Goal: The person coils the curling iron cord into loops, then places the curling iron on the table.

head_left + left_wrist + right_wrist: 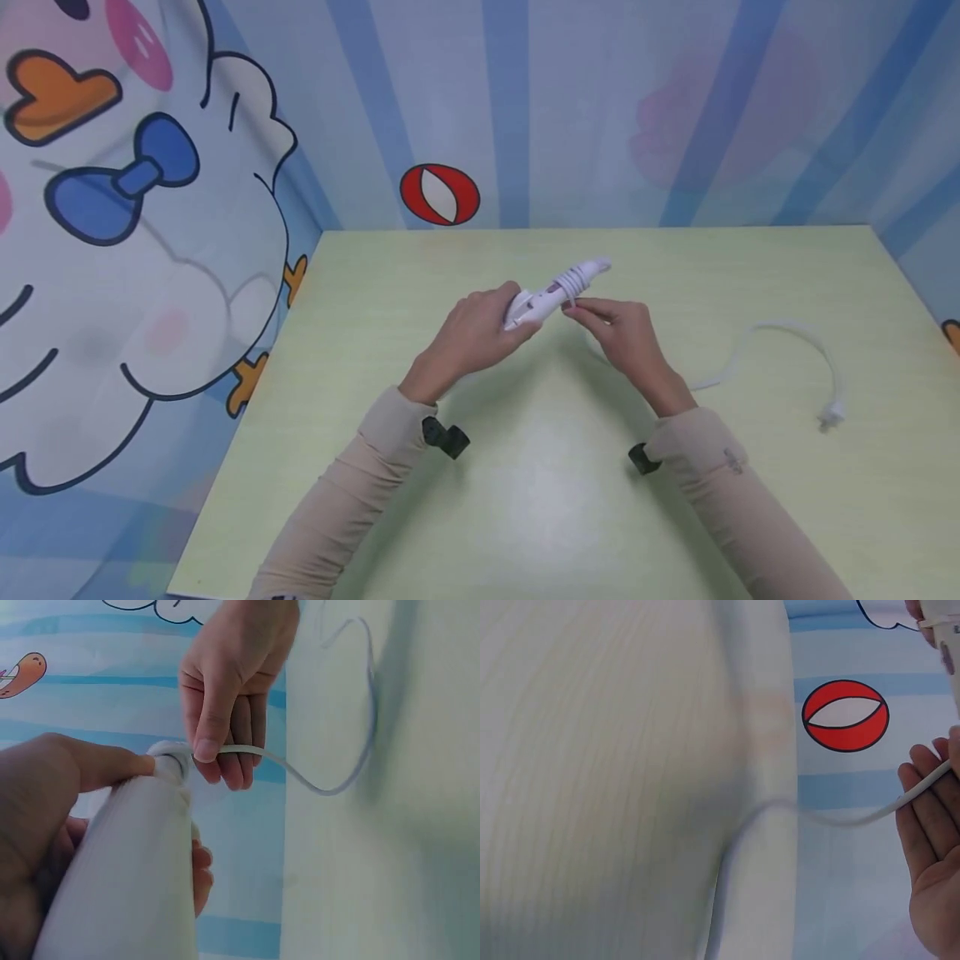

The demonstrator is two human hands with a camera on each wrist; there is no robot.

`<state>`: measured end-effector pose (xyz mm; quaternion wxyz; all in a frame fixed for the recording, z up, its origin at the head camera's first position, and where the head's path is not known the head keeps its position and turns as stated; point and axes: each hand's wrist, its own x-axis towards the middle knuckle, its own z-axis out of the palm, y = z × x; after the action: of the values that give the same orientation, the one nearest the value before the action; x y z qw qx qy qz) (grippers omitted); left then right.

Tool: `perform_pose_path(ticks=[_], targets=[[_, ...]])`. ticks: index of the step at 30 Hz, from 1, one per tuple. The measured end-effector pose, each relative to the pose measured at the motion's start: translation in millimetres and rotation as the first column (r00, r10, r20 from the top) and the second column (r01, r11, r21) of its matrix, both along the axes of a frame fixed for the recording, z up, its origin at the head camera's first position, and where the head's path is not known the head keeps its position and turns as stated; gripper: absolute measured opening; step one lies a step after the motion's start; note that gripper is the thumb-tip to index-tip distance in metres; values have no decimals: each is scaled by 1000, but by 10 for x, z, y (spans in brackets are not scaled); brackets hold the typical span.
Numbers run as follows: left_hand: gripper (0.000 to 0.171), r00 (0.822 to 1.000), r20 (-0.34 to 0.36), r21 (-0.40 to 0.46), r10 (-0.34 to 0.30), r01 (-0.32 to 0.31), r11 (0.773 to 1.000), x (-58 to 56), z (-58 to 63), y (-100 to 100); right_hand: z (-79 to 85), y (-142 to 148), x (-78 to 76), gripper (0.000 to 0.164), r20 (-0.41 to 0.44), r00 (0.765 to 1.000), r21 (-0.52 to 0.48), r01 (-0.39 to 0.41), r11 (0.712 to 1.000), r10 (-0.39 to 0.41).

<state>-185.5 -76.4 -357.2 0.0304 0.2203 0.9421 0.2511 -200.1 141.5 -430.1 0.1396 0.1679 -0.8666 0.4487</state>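
My left hand (474, 329) grips a long white appliance, which looks like a hair iron (536, 307), by its thick end. The iron is raised and tilted, its narrow end up to the right. Several turns of its white power cord (576, 280) wrap that narrower part. Close beside the turns, my right hand (628, 340) pinches the cord between thumb and fingers. In the left wrist view the held cord (322, 792) sags away to the right. The right wrist view shows the cord (855, 822) crossing the fingers, with only part of the iron at the edge.
Loose cord curves over the pale table (540, 517) on the right and ends in a two-pin plug (832, 413). Behind the table stands a blue striped wall (570, 108) with cartoon pictures. Dark camera mounts (447, 438) sit on both wrists.
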Motion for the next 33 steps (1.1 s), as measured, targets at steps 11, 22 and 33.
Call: perform_pose_path(ticks=[11,22,33], targets=[[35,997,23,36,-72,71,997,14,18,-10,-31,52,-15,15,-58,998,-109,-35,993,29],[39,991,75,96,-111,103,990,34,22,-60,-16,56,5,11,-76,996,-131,-60,990,51],[39,982,75,124,-176,166,978,39,53,-114,277,-18,173,9,-110,992,-148,-70,986,54]])
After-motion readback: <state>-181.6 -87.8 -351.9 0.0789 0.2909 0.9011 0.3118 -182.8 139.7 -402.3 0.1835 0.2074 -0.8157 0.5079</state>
